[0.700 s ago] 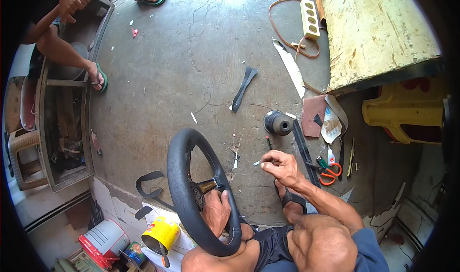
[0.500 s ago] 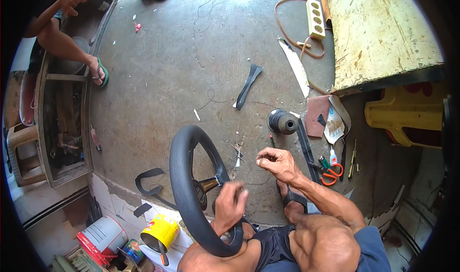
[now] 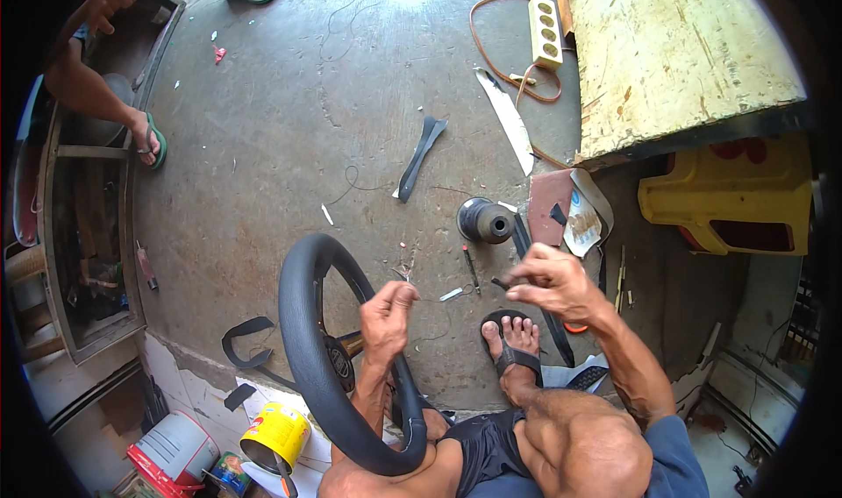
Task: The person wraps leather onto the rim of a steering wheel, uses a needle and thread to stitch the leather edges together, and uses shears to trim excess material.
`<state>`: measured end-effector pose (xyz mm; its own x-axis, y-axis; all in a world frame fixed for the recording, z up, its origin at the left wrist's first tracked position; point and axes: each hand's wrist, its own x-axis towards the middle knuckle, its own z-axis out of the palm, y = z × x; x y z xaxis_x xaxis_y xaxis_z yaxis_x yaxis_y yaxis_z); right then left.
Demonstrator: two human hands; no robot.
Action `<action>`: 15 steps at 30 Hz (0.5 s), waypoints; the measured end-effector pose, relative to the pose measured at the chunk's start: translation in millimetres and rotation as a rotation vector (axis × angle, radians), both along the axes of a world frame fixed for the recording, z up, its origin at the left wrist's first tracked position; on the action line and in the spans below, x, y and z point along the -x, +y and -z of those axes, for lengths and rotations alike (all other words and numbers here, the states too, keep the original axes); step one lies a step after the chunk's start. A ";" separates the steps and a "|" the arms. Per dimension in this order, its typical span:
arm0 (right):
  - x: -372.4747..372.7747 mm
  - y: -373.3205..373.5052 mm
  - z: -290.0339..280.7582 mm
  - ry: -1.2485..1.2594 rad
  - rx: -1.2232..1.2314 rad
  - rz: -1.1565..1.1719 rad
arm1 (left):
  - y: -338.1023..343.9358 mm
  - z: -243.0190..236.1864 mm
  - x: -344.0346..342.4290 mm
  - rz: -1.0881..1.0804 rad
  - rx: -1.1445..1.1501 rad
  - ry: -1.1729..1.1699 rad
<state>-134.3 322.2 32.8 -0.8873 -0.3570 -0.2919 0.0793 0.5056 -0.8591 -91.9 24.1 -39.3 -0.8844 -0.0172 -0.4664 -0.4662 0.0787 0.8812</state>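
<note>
A black leather-covered steering wheel (image 3: 304, 349) stands tilted against my lap, its covering open at a seam along the inner rim. My left hand (image 3: 386, 323) reaches up through the ring, thumb and fingers pinched together; what they hold is too fine to make out, though a thin dark thread shows close to the fingertips. Out to the right, my right hand (image 3: 557, 286) is closed with a small dark stub (image 3: 501, 283) sticking out from its fingers. Below that hand is my sandalled foot (image 3: 513, 349).
A black rubber boot-shaped cone (image 3: 485, 222), dark strips, a pen (image 3: 471, 266) and scraps lie on the floor. Farther right are a power strip (image 3: 545, 32) and a worn yellow table (image 3: 675, 60). A yellow can (image 3: 274, 437) stands lower left. Another person's foot (image 3: 149, 140) is at far left.
My left hand has risen, fingers now pinched and still. My right hand has moved slightly right with a dark stub now showing in it. The whole view has shifted, with the floor items farther left.
</note>
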 end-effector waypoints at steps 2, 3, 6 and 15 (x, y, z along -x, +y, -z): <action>-4.3 30.4 -8.9 0.110 -0.179 -0.051 | -5.1 -6.5 9.4 -0.078 0.008 0.055; -6.7 45.4 -14.7 0.095 -0.215 -0.029 | -4.6 -2.0 10.2 -0.091 0.106 0.096; -17.7 88.2 -30.3 0.061 -0.254 0.070 | -1.1 -7.2 12.7 -0.219 0.146 0.099; -44.2 80.3 -54.6 0.133 -0.380 0.201 | 28.1 -33.2 15.0 0.021 0.738 0.584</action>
